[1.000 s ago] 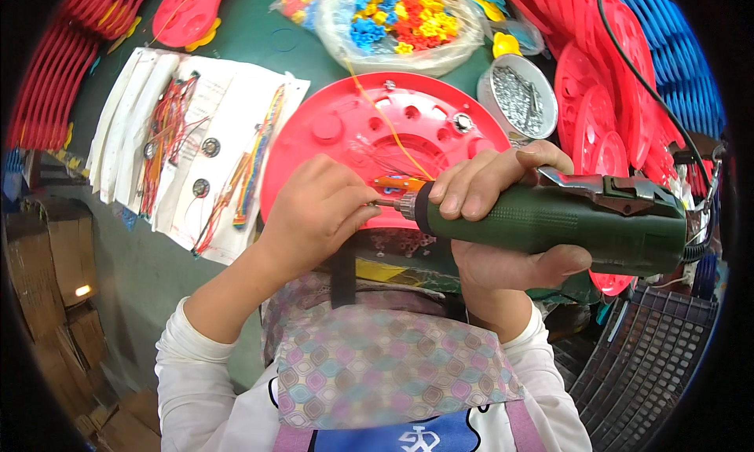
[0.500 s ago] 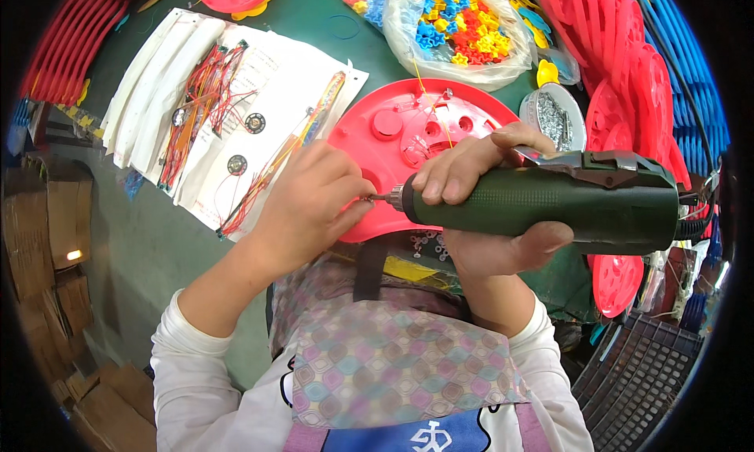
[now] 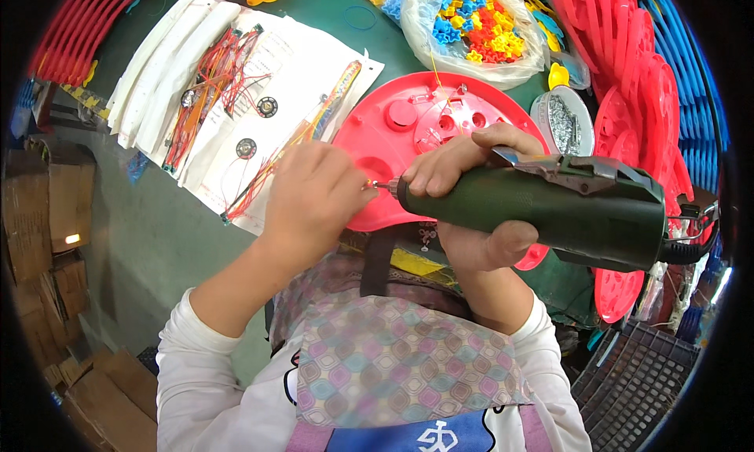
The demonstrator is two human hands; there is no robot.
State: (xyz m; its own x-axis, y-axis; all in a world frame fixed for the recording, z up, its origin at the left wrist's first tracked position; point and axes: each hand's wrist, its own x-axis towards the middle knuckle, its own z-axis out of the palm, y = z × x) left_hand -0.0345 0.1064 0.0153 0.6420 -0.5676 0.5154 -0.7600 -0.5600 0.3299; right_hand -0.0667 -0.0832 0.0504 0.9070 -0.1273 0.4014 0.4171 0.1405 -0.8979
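Observation:
My right hand [image 3: 471, 193] is wrapped round a dark green electric screwdriver [image 3: 542, 204], held level with its bit pointing left. At the bit's tip the fingers of my left hand [image 3: 310, 197] are pinched together; a tiny shiny piece shows there, too small to make out. Beneath both hands lies a red plastic shell [image 3: 377, 134] with round recesses and posts, and a thin yellow wire rises over it. A white bowl [image 3: 585, 130] of small metal screws stands just beyond the screwdriver.
White sheets [image 3: 287, 55] at the left carry bundles of red wires [image 3: 200, 106] and small round black speakers [image 3: 268, 107]. A plastic bag [image 3: 424, 40] holds star-shaped pieces. Stacked red parts [image 3: 620, 67] and blue parts [image 3: 691, 98] line the right; a black crate [image 3: 636, 381] sits below.
The whole view has shifted slightly, with the table's things lying a little higher and further right. The screwdriver's rear end has dipped, and both hands stay together at its bit.

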